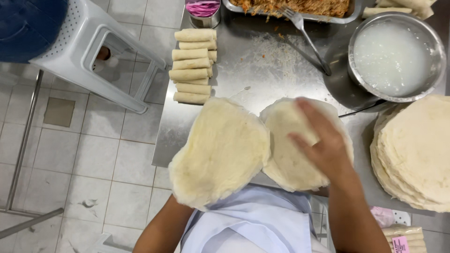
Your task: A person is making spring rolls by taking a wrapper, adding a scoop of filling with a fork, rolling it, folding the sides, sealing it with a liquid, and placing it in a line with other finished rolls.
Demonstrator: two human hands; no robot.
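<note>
Right hand [323, 147] lay flat, fingers spread, pressing on a round wrapper [286, 154] at the steel table's [262, 61] near edge, gripping nothing. Left hand was hidden beneath a second wrapper [220, 150] held up beside the first; its fingers could not be seen. Wrapper stack [415, 150] stood right; finished rolls [193, 65] lay far left.

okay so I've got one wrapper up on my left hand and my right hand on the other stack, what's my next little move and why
Probably peel the top sheet off the wrapper stack under your right hand and lay it on the bare steel table. The left hand is hidden beneath the raised wrapper, the rolls sit finished, and the filling tray and fork wait above.
</note>
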